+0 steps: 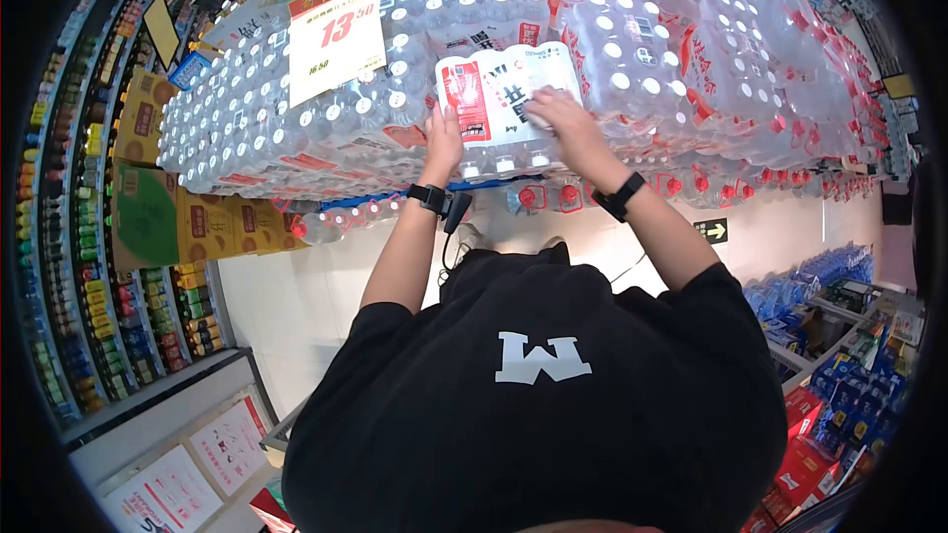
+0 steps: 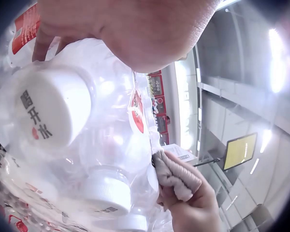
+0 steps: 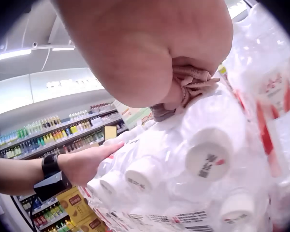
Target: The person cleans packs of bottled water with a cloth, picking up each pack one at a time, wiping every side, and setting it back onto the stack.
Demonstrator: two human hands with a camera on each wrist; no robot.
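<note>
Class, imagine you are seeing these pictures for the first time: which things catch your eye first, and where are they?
First comes the huge stack of shrink-wrapped water bottle packs filling the upper part of the head view. On it, the left hand and right hand grip one pack with a red and white label. To its left hangs a price sign with red numbers.
</note>
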